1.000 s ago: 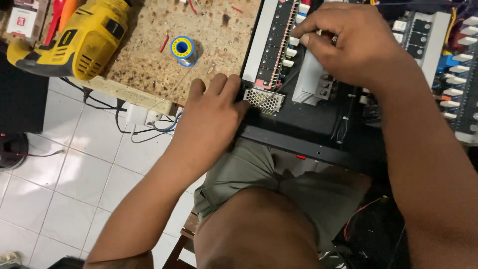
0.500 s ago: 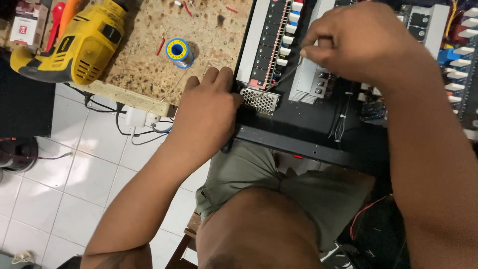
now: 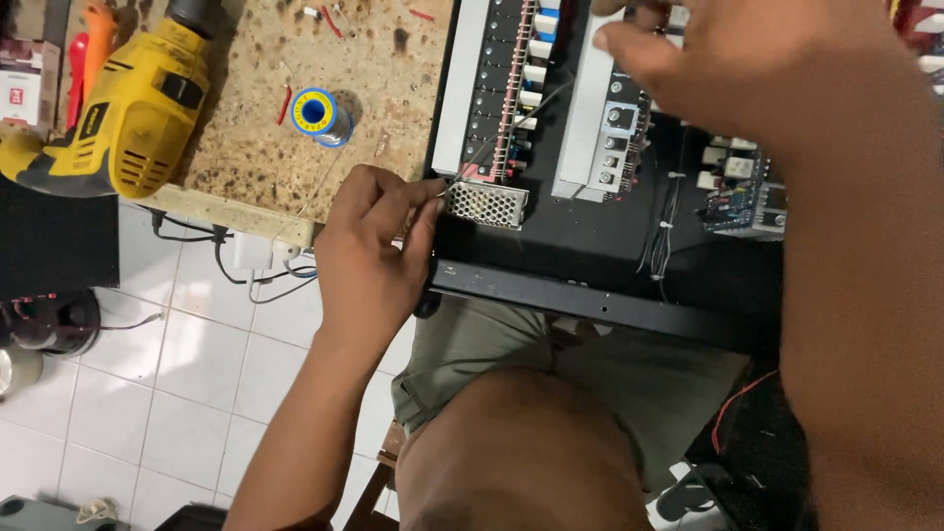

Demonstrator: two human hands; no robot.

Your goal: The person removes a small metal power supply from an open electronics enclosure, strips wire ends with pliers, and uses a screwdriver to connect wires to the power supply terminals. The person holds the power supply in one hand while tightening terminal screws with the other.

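Left hand [image 3: 369, 261] now pinching solder wire [image 3: 511, 123], grip closed.

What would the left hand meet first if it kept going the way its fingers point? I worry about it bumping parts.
The left hand points right, at the small perforated metal cover on the black chassis. It would probably meet that first; depth is unclear.

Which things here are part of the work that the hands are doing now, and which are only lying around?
In use:
- left hand, pinching a thin wire
- right hand, over the boards
- open black chassis with circuit boards
- perforated metal cover

Lying about:
- yellow drill
- solder spool
- white power strip on the floor
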